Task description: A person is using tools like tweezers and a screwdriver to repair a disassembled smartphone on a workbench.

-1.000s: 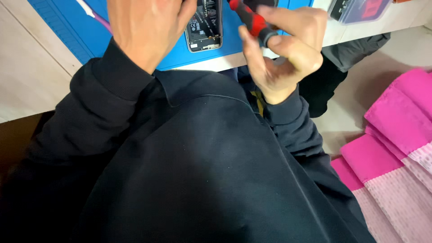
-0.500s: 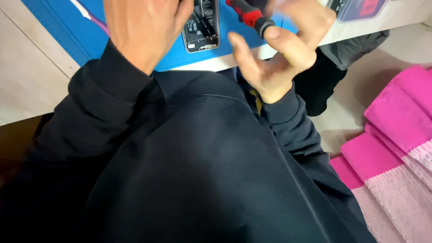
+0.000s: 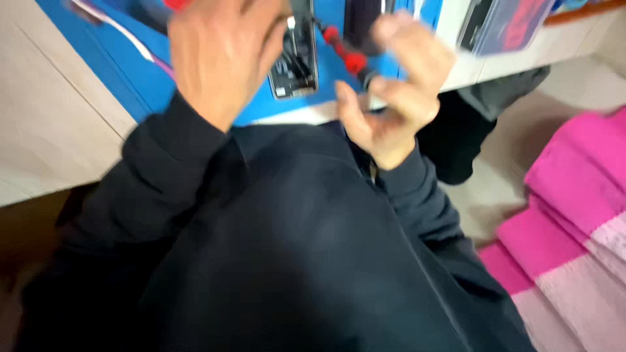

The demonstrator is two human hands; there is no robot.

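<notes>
Right hand (image 3: pixel 398 98) grips the red-and-black screwdriver (image 3: pixel 345 55) over the opened phone (image 3: pixel 297 62).
Its shaft slants up-left toward the phone; the tip is blurred. Left hand (image 3: pixel 222 58) presses the phone, fingers cut off.

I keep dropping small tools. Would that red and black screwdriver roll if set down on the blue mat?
Probably: the screwdriver looks slim and round-handled, so it may roll. It seems light, pinched in the right hand.

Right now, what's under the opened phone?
A blue mat lies under the opened phone, on a white table. The left hand covers the phone's left side; the mat directly beneath it is hidden.
</notes>
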